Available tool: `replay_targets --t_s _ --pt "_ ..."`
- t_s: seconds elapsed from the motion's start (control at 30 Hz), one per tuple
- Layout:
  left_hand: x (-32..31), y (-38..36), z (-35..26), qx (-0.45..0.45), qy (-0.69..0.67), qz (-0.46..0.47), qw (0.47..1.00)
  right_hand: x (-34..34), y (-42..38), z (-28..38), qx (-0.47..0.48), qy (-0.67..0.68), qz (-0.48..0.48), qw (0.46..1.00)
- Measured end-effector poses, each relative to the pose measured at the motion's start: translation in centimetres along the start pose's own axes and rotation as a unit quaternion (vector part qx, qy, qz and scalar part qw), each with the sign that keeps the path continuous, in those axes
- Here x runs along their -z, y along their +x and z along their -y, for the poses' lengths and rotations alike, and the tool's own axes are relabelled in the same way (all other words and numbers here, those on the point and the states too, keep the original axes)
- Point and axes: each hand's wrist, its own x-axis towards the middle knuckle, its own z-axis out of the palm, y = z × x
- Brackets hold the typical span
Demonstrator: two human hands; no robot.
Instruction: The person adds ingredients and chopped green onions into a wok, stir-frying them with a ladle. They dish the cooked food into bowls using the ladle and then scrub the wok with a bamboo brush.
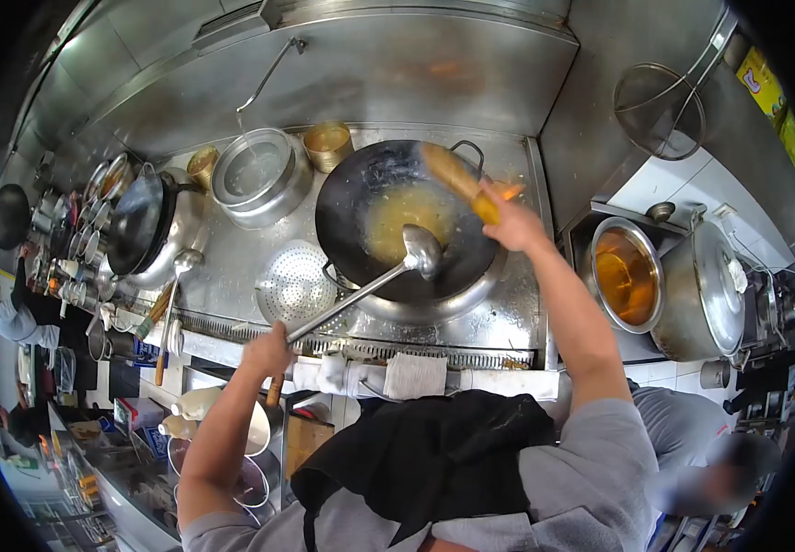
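In the head view a large black wok [347,216] sits on the burner, with cloudy yellowish liquid [397,221] in its bottom. My left hand [269,351] is closed round the end of a long-handled steel ladle [423,250], whose bowl is over the wok's near side. Across the wok's far right rim, my right hand [514,221] grips a bamboo wok brush [453,172]; its bristle end is slightly blurred. A perforated steel skimmer [296,283] lies left of the wok, next to the ladle's handle.
A steel pot [259,175] stands under a thin tap, by a tin [328,145]. At right are a bowl of amber oil [623,276] and a lidded pot [706,285]. A strainer [660,110] hangs above. Another person [683,428] is close at lower right.
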Motion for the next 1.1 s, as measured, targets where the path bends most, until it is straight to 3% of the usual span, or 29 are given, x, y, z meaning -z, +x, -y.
replay_targets --t_s 0.03,0.17,0.23,0.27,0.33,0.37,0.4,0.43,0.47,0.5,0.53,0.57,0.63,0.7,0.77,0.83,0.87,0.9,0.97,1.0,1.03,1.1 --pt "2.0 -0.5 -2.1 0.061 0.069 -0.034 0.995 1.6 -0.7 -0.5 0.043 0.062 -0.093 0.993" --pt "-0.3 1.9 -0.4 0.051 0.107 -0.133 0.984 10.9 -6.3 0.5 0.163 0.297 -0.365 0.867" --pt "-1.7 2.9 0.8 0.049 0.070 -0.189 0.978 13.2 -7.9 0.0 0.147 0.353 -0.431 0.817" --pt "-2.0 3.5 0.9 0.047 0.057 -0.204 0.976 13.1 -8.1 -0.1 0.145 0.353 -0.438 0.814" --pt "-1.7 5.0 0.7 0.049 0.056 -0.223 0.972 11.2 -8.7 0.0 0.135 0.422 -0.479 0.758" --pt "-1.3 5.6 0.2 0.057 0.052 -0.239 0.968 8.8 -9.0 0.2 0.083 0.333 -0.485 0.804" --pt "-0.7 6.1 -0.4 0.052 0.049 -0.242 0.968 5.5 -8.6 -1.1 0.080 0.221 -0.405 0.883" --pt "0.0 6.6 -1.3 0.038 0.035 -0.261 0.964 3.2 -7.8 -3.2 0.011 0.076 -0.106 0.991" --pt "0.6 7.0 -2.0 0.024 0.020 -0.278 0.960 -1.4 -6.1 -6.0 -0.025 0.074 0.052 0.996" --pt "1.3 7.2 -2.2 0.009 0.011 -0.296 0.955 -3.1 -6.1 -8.6 0.020 -0.039 0.086 0.995" --pt "1.3 7.2 -2.6 -0.007 0.013 -0.324 0.946 -2.9 -6.9 -9.1 0.023 0.045 0.075 0.996" --pt "1.5 7.5 -3.1 -0.006 -0.015 -0.310 0.951 -1.3 -5.9 -9.6 0.024 0.033 0.059 0.997" --pt "0.4 8.1 -3.0 0.003 -0.046 -0.328 0.943 -1.0 -6.3 -9.1 0.040 0.167 -0.170 0.970" --pt "1.3 7.4 -3.8 0.037 -0.046 -0.312 0.948 6.4 -7.8 -5.5 0.020 0.212 -0.225 0.951" --pt "2.0 7.5 -4.1 0.070 -0.056 -0.300 0.950 11.1 -7.7 -3.9 0.149 0.216 -0.402 0.877" --pt "2.6 7.4 -2.8 0.085 -0.026 -0.302 0.949 15.4 -9.5 -0.2 0.152 0.290 -0.435 0.839" --pt "3.1 7.4 -2.3 0.077 -0.014 -0.306 0.949 15.4 -8.8 0.9 0.181 0.315 -0.470 0.804" --pt "3.6 7.4 -1.9 0.078 -0.014 -0.307 0.948 14.0 -7.3 0.2 0.182 0.316 -0.470 0.804" --pt "5.7 6.9 -2.6 0.075 0.007 -0.299 0.951 10.2 -3.6 -2.1 0.174 0.031 -0.388 0.905" --pt "6.7 6.5 -3.2 0.063 0.004 -0.303 0.951 10.3 -3.6 -1.7 0.099 -0.075 -0.204 0.971" --pt "5.7 6.4 -2.7 0.063 0.000 -0.302 0.951 10.5 -3.4 -1.3 0.017 -0.176 -0.009 0.984" --pt "5.2 7.1 -0.5 0.045 0.030 -0.304 0.951 8.8 -1.1 -6.6 -0.006 -0.218 0.062 0.974"
